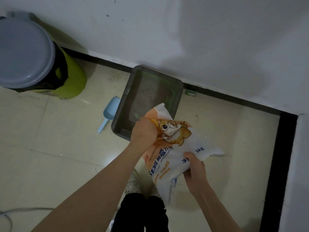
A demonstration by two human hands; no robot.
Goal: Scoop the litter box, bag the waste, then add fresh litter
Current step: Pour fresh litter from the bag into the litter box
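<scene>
A white and orange litter bag [173,153] with a cartoon cat and "5kg" print hangs in the air above the floor, its open top tilted toward the grey litter box [178,91]. My left hand [144,131] grips the bag near its top. My right hand [194,171] holds the bag's lower end from underneath. The box stands on the tiles against the wall, with a thin dark layer on its bottom. A light blue scoop [109,113] lies on the floor against the box's left side.
A green bin [73,77] with a black liner and a grey lid [23,54] stands at the left by the wall. A black baseboard runs along the white walls. My shoes [133,183] and dark trousers are below the bag. A cable lies at the lower left.
</scene>
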